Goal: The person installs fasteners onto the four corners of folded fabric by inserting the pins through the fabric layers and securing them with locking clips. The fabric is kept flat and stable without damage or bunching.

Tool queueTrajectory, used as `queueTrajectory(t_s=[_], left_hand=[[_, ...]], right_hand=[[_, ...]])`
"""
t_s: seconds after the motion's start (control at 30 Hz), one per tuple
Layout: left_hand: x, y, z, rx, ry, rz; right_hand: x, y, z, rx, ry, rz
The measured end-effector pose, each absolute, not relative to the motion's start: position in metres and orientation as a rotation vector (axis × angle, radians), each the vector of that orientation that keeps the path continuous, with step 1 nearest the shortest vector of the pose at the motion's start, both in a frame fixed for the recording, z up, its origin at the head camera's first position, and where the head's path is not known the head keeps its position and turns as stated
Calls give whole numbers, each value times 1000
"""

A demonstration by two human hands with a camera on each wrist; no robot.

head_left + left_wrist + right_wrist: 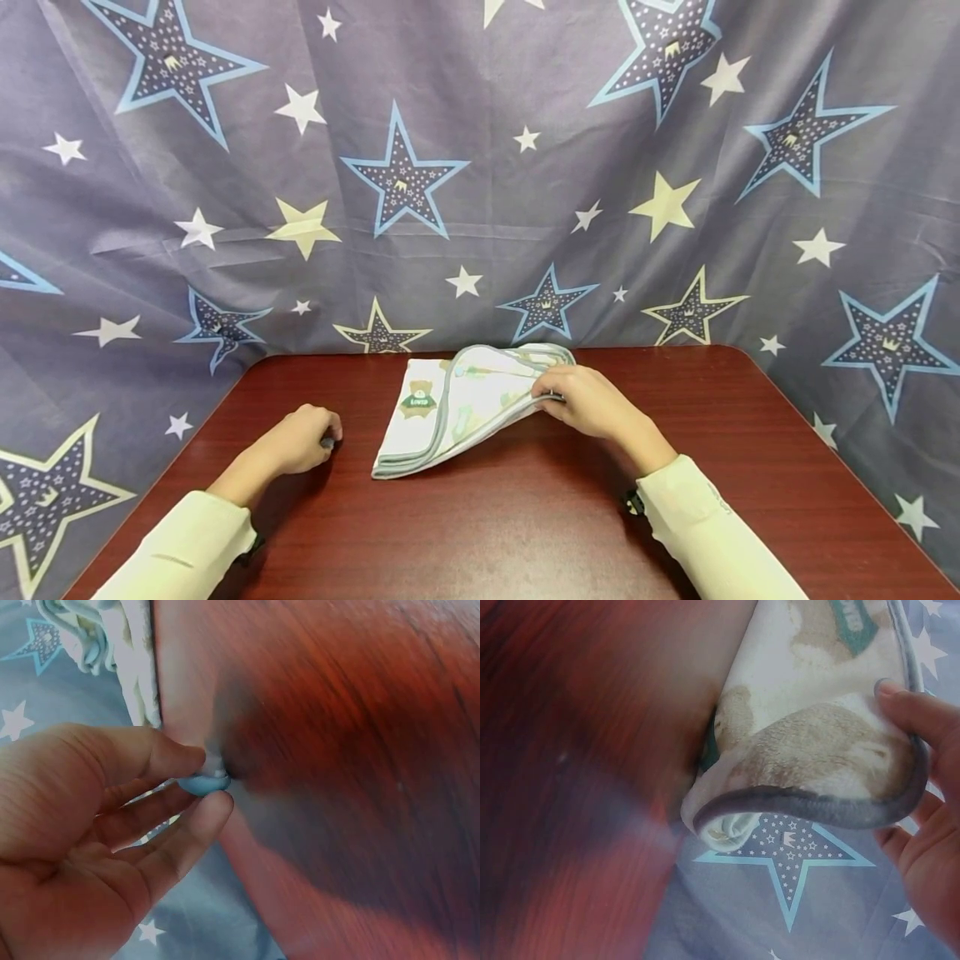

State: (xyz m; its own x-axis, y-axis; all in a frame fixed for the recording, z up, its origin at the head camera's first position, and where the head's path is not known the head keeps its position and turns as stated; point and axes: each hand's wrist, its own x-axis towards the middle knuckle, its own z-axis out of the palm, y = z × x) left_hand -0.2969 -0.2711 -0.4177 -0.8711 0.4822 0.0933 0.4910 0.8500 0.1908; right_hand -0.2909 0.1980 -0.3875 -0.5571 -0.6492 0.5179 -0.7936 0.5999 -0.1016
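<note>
A folded white baby cloth [480, 400] with teddy bear prints and grey-blue edging lies towards the back middle of the table. My right hand [581, 400] pinches its right edge between thumb and fingers and holds that side lifted. In the right wrist view the raised edge of the cloth [810, 750] curves up to the hand [930, 817]. Left of the cloth, my left hand [300, 437] is apart from it, low over the table. Its thumb and fingers pinch a small, rounded light-blue object [204, 784], whose kind I cannot make out.
The dark red wooden table [480, 533] has rounded back corners. Close behind and at both sides hangs a grey-blue curtain [480, 183] printed with stars.
</note>
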Motion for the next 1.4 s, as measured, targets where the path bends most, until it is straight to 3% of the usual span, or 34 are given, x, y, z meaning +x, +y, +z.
queueTrajectory(t_s=[0.63, 1.4], left_hand=[[-319, -261, -405, -785, -2812, -566], [-346, -135, -387, -861, -2568, -1048]], right_hand=[[-290, 197, -388, 1136, -2409, 437], [-290, 195, -387, 1148, -2412, 396]])
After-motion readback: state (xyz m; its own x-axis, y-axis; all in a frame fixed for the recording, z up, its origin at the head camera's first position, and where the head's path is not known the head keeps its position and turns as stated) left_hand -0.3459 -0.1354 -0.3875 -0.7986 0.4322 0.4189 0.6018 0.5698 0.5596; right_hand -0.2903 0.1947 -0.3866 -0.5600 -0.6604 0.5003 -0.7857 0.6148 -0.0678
